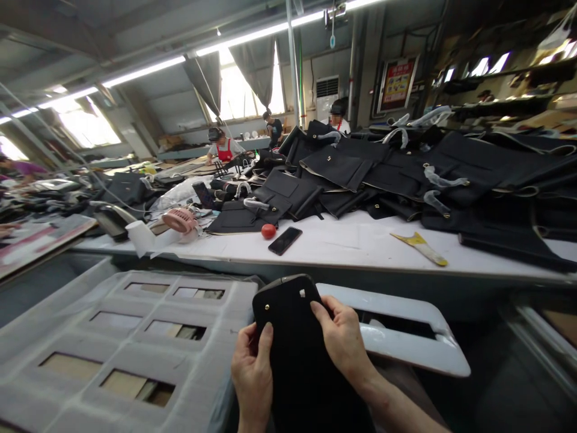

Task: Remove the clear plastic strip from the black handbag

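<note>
A long black panel point(297, 361) with rounded top corners is held upright between my two hands, low in the middle of the head view. It carries a small gold stud at its upper left and a pale patch at its upper right. My left hand point(253, 367) grips the left edge, thumb on the face, fingers behind. On the right edge my right hand point(345, 337) pinches the panel the same way, thumb just below the pale patch. The lower end runs out of the frame. What kind of piece it is, I cannot tell.
A grey plastic crate lid with slots point(130, 331) lies left, a white stool point(406, 319) right. On the white table point(347, 240) are a phone point(285, 240), a tomato point(268, 231), a yellow scraper point(420, 248), a pink fan point(180, 221) and heaped black bag pieces point(342, 168). People work beyond.
</note>
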Demonstrator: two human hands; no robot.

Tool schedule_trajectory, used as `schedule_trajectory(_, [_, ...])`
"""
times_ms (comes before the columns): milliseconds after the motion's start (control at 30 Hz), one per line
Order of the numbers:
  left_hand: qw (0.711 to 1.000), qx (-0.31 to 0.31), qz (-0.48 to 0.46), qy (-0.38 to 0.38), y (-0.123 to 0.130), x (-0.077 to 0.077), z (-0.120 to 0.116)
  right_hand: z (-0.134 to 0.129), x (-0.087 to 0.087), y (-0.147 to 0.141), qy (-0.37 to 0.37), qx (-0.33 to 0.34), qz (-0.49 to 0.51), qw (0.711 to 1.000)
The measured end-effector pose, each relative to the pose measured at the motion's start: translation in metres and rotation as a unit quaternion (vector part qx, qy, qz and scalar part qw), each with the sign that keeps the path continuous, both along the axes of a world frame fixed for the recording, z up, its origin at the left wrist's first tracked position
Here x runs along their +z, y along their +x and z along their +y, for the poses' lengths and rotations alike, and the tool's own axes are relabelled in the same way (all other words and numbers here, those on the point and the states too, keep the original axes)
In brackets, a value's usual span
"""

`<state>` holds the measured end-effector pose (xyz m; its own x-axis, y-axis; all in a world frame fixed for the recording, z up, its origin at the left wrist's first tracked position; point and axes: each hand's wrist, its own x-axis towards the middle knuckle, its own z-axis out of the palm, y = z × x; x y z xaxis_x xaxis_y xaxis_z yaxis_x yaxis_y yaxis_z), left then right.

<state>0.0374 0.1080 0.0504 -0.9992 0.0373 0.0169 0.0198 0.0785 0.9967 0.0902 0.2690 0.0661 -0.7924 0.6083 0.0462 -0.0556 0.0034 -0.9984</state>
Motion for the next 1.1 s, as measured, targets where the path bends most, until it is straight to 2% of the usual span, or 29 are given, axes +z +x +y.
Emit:
schedule_trajectory(100, [1.0, -0.004, 0.011, -0.008, -0.004, -0.002, -0.002, 0.005, -0.005, -0.002, -0.116, 0.038, 0.019, 0.992])
schedule_trajectory(233, [0.999, -0.019, 0.031, 0.009, -0.006, -0.002, -0.004, 0.007, -0.008, -0.004, -0.256, 0.069, 0.025, 0.964])
schedule_trajectory(333, [0.997, -0.057, 0.028, 0.047, -0.01, -0.001, -0.004, 0.008, -0.01, -0.006, -0.289, 0.056, 0.017, 0.956])
schedule_trajectory(467, [0.996, -0.082, 0.002, 0.044, -0.021, 0.0, -0.005, 0.01, -0.013, -0.009, -0.31, 0.043, 0.014, 0.95])
schedule_trajectory(667, [0.991, -0.092, 0.085, -0.045, -0.044, 0.014, -0.004, 0.014, -0.022, -0.012, -0.337, 0.058, 0.003, 0.94])
schedule_trajectory(767, [0.983, -0.122, 0.111, -0.081, -0.052, 0.023, -0.002, 0.015, -0.019, -0.015, -0.285, 0.082, 0.009, 0.955])
schedule_trajectory(933, [0.977, -0.122, 0.136, -0.111, -0.057, 0.029, -0.002, 0.014, 0.001, -0.022, -0.058, 0.079, -0.042, 0.994])
schedule_trajectory(1033, [0.973, -0.115, 0.156, -0.125, -0.06, 0.029, -0.003, 0.013, 0.011, -0.026, 0.061, 0.051, -0.053, 0.995])
schedule_trajectory(1100, [0.974, -0.114, 0.157, -0.119, -0.06, 0.029, -0.004, 0.013, 0.015, -0.027, 0.101, 0.039, -0.044, 0.993])
